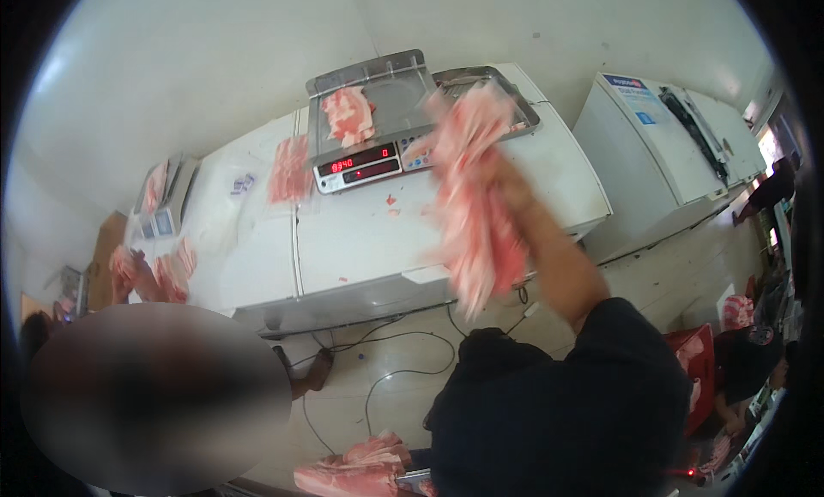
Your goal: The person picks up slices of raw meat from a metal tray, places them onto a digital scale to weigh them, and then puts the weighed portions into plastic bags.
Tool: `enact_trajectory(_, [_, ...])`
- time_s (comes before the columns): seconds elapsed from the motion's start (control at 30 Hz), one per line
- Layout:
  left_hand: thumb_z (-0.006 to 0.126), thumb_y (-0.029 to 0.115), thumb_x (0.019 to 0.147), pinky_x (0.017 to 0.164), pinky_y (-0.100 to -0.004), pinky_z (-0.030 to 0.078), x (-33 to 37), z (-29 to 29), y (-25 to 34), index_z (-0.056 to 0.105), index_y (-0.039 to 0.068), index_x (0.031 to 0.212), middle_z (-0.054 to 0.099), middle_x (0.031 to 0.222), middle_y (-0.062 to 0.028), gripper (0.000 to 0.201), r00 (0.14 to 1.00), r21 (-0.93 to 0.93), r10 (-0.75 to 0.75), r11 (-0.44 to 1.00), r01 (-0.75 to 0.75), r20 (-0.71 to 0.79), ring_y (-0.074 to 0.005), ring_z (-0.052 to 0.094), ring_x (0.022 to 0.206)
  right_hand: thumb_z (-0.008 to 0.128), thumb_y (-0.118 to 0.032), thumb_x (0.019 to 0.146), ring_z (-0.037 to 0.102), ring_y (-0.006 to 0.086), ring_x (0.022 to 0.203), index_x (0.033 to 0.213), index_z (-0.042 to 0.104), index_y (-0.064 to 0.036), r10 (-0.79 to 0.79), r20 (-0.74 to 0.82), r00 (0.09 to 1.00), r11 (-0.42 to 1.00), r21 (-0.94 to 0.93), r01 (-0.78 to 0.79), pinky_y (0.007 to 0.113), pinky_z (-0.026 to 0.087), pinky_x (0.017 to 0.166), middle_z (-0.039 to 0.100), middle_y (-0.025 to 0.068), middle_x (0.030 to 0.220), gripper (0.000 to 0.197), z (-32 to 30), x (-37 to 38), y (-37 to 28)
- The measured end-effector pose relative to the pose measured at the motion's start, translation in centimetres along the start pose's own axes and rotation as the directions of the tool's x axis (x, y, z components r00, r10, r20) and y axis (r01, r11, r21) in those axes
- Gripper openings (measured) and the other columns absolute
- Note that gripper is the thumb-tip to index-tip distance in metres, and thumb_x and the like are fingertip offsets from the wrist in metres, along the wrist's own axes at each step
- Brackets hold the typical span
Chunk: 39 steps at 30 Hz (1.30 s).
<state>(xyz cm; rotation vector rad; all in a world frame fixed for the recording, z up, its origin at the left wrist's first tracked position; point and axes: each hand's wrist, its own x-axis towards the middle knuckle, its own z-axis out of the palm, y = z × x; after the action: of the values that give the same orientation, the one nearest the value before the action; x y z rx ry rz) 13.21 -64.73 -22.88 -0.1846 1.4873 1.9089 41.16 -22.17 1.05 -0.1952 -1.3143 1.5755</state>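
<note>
My right hand (pixel 508 186) is closed around a thick bunch of sliced raw meat (pixel 481 231), pink and white in strips. Both are smeared by motion, and the slices hang down over the white counter's front edge. Beside the bunch stands a grey digital scale (pixel 356 166) with red lit digits. A few meat slices (pixel 348 115) lie on the left part of its pan. Behind my right hand is a metal tray (pixel 525 111), partly hidden by the meat. My left hand does not show.
The scale rests on white chest freezers (pixel 360 248). Left of it lies a clear bag of sliced meat (pixel 290 171). A co-worker's hands (pixel 142 274) hold slices near a second scale (pixel 172 196). Cables (pixel 369 394) cross the floor. A red crate (pixel 699 368) stands right; more meat (pixel 356 467) lies below.
</note>
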Motion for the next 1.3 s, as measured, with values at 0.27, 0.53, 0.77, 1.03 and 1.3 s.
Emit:
enact_trajectory(0.27, [0.049, 0.067, 0.099, 0.101, -0.0557, 0.054, -0.9, 12.5, 0.8, 0.05, 0.012, 0.148, 0.066, 0.13, -0.0173, 0.074, 0.993, -0.023, 0.036, 0.999, -0.034, 0.115, -0.037, 0.067, 0.114, 0.078, -0.009, 0.088, 0.066, 0.0143, 0.114, 0.146, 0.06, -0.0087, -0.177, -0.2, 0.964, 0.667, -0.744, -0.031, 0.039, 0.055, 0.101, 0.07, 0.006, 0.119, 0.061, -25.7, 17.7, -13.7])
enact_trajectory(0.53, [0.046, 0.066, 0.103, 0.102, -0.0564, 0.053, -1.3, 21.7, 5.6, 0.051, 0.012, 0.148, 0.066, 0.13, -0.0179, 0.07, 0.932, -0.24, 0.204, 0.962, -0.132, 0.301, -0.0376, 0.067, 0.114, 0.084, -0.044, 0.085, 0.058, 0.0341, 0.133, 0.149, 0.059, -0.0139, -0.233, -0.252, 0.939, -0.261, -0.914, -0.31, 0.055, 0.048, 0.109, 0.06, 0.0173, 0.142, 0.075, -32.3, 15.8, 4.9])
enact_trajectory(0.77, [0.054, 0.063, 0.104, 0.099, -0.0508, 0.057, -4.4, 39.5, 14.2, 0.055, 0.01, 0.143, 0.068, 0.126, -0.0139, 0.066, 0.595, -0.205, -0.052, 0.912, 0.356, 0.802, -0.0309, 0.069, 0.109, 0.082, -0.044, 0.088, 0.066, 0.0253, 0.113, 0.151, 0.056, -0.0073, 0.131, 0.102, 0.986, 0.725, -0.688, -0.026, 0.037, 0.059, 0.09, 0.065, 0.0151, 0.129, 0.077, -10.0, 9.9, -3.1])
enact_trajectory(1.03, [0.067, 0.042, 0.101, 0.096, -0.044, 0.059, 2.3, 64.4, 15.5, 0.062, 0.008, 0.13, 0.069, 0.12, -0.0116, 0.045, 0.325, 0.12, -0.195, 0.964, 0.236, 0.926, -0.0261, 0.069, 0.107, 0.081, -0.038, 0.086, 0.035, 0.0291, 0.155, 0.169, 0.025, -0.0055, 0.049, 0.058, 0.997, 0.803, -0.595, -0.005, 0.04, 0.027, 0.127, 0.037, 0.0156, 0.168, 0.105, -2.2, 16.8, -3.1])
enact_trajectory(1.3, [0.079, 0.035, 0.09, 0.091, -0.0423, 0.058, 1.7, 74.6, 15.6, 0.057, -0.001, 0.129, 0.068, 0.119, -0.0183, 0.058, 0.27, 0.07, -0.034, 0.989, -0.126, 0.962, -0.028, 0.069, 0.107, 0.078, -0.018, 0.088, 0.042, 0.0279, 0.151, 0.168, 0.026, -0.0043, -0.153, -0.052, 0.987, 0.846, -0.522, 0.104, 0.041, 0.03, 0.125, 0.039, 0.014, 0.166, 0.097, -8.2, 22.3, -1.7])
